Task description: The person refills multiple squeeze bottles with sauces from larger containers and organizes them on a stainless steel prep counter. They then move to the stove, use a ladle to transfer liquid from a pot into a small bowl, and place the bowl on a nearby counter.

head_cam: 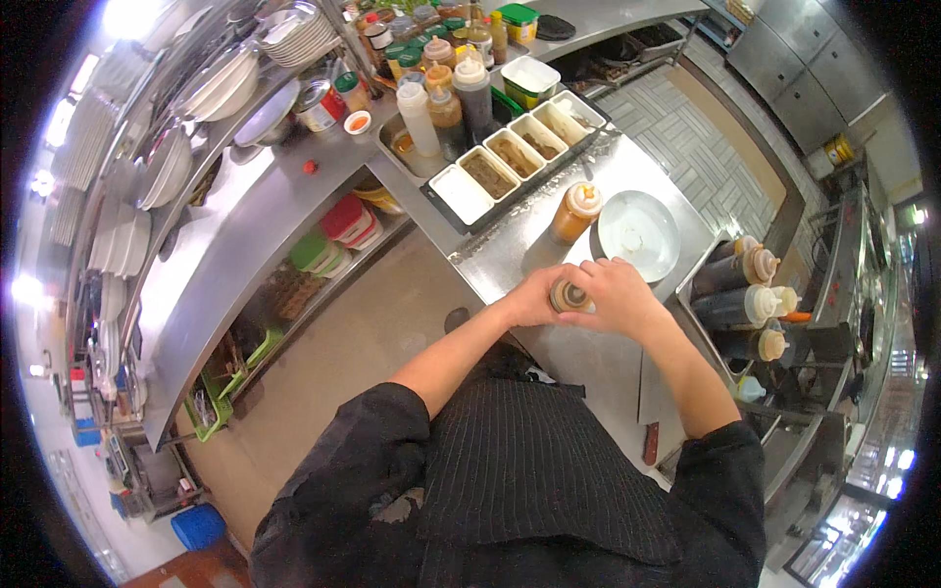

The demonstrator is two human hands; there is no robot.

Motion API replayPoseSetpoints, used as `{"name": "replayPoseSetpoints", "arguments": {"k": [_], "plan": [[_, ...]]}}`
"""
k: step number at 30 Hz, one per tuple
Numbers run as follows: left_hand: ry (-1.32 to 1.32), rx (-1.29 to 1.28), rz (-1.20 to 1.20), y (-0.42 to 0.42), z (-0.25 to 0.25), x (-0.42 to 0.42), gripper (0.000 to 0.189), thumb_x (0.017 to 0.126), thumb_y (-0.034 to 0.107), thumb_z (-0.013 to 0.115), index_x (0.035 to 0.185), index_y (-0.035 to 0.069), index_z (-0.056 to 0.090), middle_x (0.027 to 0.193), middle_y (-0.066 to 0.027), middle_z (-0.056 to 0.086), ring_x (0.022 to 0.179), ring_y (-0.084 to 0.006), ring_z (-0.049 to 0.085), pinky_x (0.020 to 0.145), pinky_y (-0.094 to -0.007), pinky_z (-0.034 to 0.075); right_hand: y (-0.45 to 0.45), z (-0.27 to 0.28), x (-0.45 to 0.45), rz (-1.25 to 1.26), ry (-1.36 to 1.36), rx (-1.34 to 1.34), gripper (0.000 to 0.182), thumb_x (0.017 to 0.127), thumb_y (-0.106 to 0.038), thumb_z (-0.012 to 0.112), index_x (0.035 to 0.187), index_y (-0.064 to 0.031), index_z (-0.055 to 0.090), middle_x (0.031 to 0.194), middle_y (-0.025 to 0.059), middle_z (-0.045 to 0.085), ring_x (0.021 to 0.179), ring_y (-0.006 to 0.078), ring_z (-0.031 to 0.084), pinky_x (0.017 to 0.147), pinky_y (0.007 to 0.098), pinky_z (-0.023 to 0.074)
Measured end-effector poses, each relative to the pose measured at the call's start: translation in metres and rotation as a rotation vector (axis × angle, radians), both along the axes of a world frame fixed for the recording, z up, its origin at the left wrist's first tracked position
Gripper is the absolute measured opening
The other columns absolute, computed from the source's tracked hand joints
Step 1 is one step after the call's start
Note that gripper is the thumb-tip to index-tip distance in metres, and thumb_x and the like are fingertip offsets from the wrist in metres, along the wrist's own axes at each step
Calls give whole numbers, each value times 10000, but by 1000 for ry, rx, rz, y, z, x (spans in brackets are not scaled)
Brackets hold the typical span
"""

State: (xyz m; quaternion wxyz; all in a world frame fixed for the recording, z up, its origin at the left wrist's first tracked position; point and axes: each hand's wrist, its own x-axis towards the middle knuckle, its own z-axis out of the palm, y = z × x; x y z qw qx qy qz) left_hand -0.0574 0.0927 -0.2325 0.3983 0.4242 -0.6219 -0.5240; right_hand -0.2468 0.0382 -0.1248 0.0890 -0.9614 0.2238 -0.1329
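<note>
Both my hands are closed around a small round container (570, 295), seen from above; it looks like a jar or bottle top. My left hand (535, 295) wraps its left side. Over its right side and rim lies my right hand (614, 298). Just beyond them, a squeeze bottle of orange-brown sauce (577, 213) stands upright on the steel counter (507, 253). To its right sits a pale round plate (638, 235) with a small mark at its middle. The container's contents are hidden.
A rack of white food tubs (489, 176) lies behind the sauce bottle, with several squeeze bottles (445, 110) beyond. More bottles fill a steel tray (735, 294) at right. A knife handle (651, 443) shows near my right forearm. Stacked bowls (220, 84) line the left shelf.
</note>
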Motion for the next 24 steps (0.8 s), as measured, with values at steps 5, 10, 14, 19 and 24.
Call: {"name": "replayPoseSetpoints", "arguments": {"k": [5, 10, 14, 19, 24], "plan": [[-52, -116, 204, 9, -1, -11, 538, 739, 125, 851, 1220, 51, 621, 1120, -138, 718, 1046, -272, 706, 917, -378, 542, 17, -49, 13, -261, -246, -15, 450, 743, -469, 835, 888, -88, 644, 696, 104, 629, 660, 318, 667, 610, 424, 512], [-11, -126, 220, -8, -8, -3, 465, 769, 118, 816, 1187, 57, 621, 1045, -149, 720, 976, -322, 714, 840, -400, 550, 19, -56, 37, -560, -307, -16, 429, 717, -426, 850, 868, -82, 643, 664, 114, 650, 585, 337, 656, 557, 445, 507], [-22, -100, 181, -20, 2, 22, 443, 767, 162, 817, 1160, 73, 632, 1020, -165, 718, 967, -359, 715, 827, -403, 553, 24, -53, 68, -793, -266, -25, 461, 688, -425, 870, 884, -74, 645, 685, 105, 677, 625, 334, 689, 581, 425, 529], [-74, -101, 141, -43, 65, 100, 486, 751, 219, 833, 1169, 67, 638, 1054, -174, 717, 1010, -387, 704, 857, -415, 557, 16, 0, 151, -852, -402, -40, 460, 738, -366, 874, 996, -46, 668, 742, 93, 680, 650, 258, 680, 610, 367, 526], [5, -339, 331, -84, 124, 215, 533, 707, 145, 869, 1174, 50, 631, 1101, -134, 711, 1027, -321, 707, 903, -396, 550, -6, 79, 226, -690, -586, 222, 548, 805, -304, 860, 1231, -23, 661, 800, 39, 627, 677, 160, 593, 646, 306, 498]]}}
